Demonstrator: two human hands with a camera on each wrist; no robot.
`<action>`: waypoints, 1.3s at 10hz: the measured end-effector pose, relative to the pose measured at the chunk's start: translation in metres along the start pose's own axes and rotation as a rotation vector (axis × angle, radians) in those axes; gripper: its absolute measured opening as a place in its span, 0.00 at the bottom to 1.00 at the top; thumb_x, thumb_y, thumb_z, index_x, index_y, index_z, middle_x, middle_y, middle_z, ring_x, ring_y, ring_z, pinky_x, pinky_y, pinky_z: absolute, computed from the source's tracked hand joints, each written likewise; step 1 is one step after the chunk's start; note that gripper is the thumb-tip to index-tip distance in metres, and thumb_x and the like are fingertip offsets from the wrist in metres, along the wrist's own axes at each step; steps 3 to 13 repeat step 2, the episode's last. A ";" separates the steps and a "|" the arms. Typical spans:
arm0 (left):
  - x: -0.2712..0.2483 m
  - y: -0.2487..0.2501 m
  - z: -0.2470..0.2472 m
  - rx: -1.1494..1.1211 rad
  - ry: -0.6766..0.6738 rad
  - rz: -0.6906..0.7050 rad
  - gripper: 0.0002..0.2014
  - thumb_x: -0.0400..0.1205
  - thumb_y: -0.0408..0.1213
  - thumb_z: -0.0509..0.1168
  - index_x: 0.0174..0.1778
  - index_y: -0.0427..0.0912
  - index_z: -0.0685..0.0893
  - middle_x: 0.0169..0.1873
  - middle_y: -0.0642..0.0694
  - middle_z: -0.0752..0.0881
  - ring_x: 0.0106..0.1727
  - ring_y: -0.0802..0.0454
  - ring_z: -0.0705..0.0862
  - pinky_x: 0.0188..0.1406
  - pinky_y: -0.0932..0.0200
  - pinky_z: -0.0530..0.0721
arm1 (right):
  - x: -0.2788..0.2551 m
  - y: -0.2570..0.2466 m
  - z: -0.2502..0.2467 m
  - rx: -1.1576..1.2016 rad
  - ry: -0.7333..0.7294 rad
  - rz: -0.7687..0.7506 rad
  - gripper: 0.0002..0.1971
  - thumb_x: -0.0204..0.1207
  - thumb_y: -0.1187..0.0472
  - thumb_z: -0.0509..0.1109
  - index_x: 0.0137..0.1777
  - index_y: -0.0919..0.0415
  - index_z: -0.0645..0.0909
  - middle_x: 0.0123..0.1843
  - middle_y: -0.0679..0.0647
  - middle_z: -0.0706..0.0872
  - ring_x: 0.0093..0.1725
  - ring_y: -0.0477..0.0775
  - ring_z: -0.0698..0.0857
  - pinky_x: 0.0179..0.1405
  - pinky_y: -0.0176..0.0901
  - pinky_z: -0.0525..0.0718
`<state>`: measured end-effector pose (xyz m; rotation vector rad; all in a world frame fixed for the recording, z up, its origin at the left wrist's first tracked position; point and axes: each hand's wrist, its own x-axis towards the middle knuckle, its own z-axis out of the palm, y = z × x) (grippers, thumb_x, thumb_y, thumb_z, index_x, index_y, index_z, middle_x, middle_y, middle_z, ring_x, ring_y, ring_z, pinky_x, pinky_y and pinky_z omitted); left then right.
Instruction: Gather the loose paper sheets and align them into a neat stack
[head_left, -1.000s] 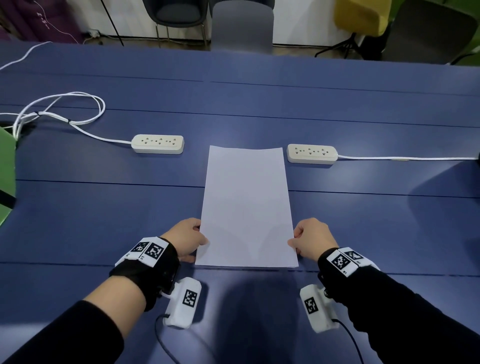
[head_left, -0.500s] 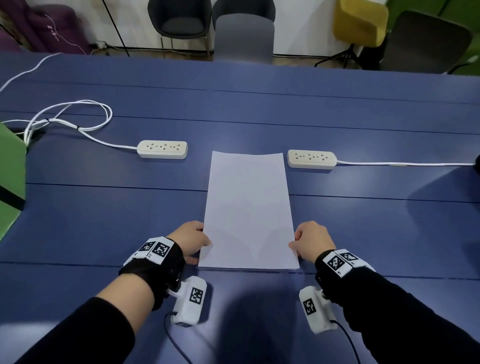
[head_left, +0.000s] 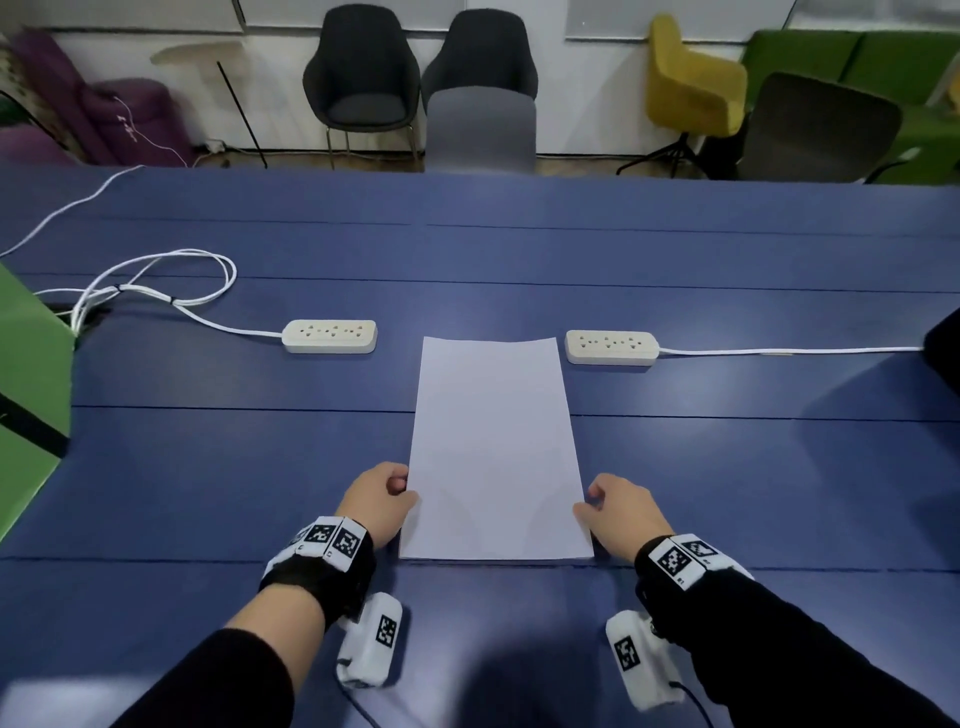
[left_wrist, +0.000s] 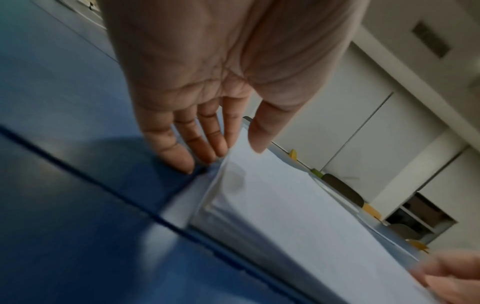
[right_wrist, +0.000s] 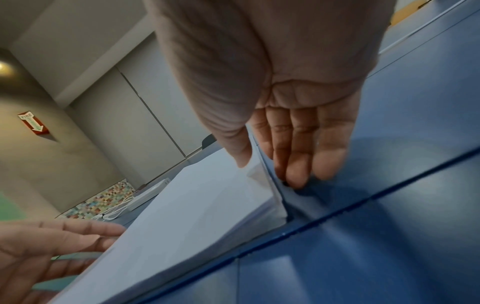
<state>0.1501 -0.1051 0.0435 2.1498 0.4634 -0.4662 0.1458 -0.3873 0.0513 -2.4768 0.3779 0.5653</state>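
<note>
A neat white paper stack (head_left: 493, 452) lies lengthwise on the blue table (head_left: 208, 467), edges flush. My left hand (head_left: 400, 488) sits against its near left side. In the left wrist view the left hand (left_wrist: 231, 154) has straight fingers (left_wrist: 182, 158) tipped onto the table at the stack's edge (left_wrist: 215, 185), thumb hovering over the top sheet. My right hand (head_left: 589, 501) mirrors it on the near right side. In the right wrist view the right hand (right_wrist: 267, 170) has straight fingers (right_wrist: 298, 176) on the table beside the stack (right_wrist: 182, 205), thumb at the top edge.
Two white power strips (head_left: 330, 336) (head_left: 612, 347) lie either side of the stack's far end, with a coiled white cable (head_left: 156, 280) at far left. A green panel (head_left: 31, 395) stands at the left edge, a dark object (head_left: 945, 348) at the right. Chairs (head_left: 480, 130) stand beyond the table.
Both hands stay at the stack's near sides and the stack has not shifted. The head view has tilted up, showing more of the room.
</note>
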 end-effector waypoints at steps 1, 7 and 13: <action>-0.003 -0.013 0.000 -0.033 0.068 0.035 0.17 0.77 0.31 0.68 0.64 0.37 0.81 0.57 0.40 0.86 0.57 0.45 0.84 0.65 0.54 0.77 | -0.008 0.011 0.002 0.001 -0.010 -0.011 0.13 0.75 0.51 0.66 0.53 0.59 0.78 0.50 0.54 0.86 0.50 0.59 0.86 0.53 0.49 0.85; -0.006 -0.024 0.000 -0.042 0.133 0.075 0.15 0.78 0.30 0.67 0.61 0.37 0.83 0.58 0.40 0.86 0.53 0.48 0.83 0.63 0.56 0.77 | -0.012 0.028 0.001 0.009 0.067 -0.039 0.11 0.77 0.50 0.66 0.52 0.56 0.77 0.45 0.50 0.85 0.48 0.56 0.85 0.55 0.51 0.84; -0.006 -0.024 0.000 -0.042 0.133 0.075 0.15 0.78 0.30 0.67 0.61 0.37 0.83 0.58 0.40 0.86 0.53 0.48 0.83 0.63 0.56 0.77 | -0.012 0.028 0.001 0.009 0.067 -0.039 0.11 0.77 0.50 0.66 0.52 0.56 0.77 0.45 0.50 0.85 0.48 0.56 0.85 0.55 0.51 0.84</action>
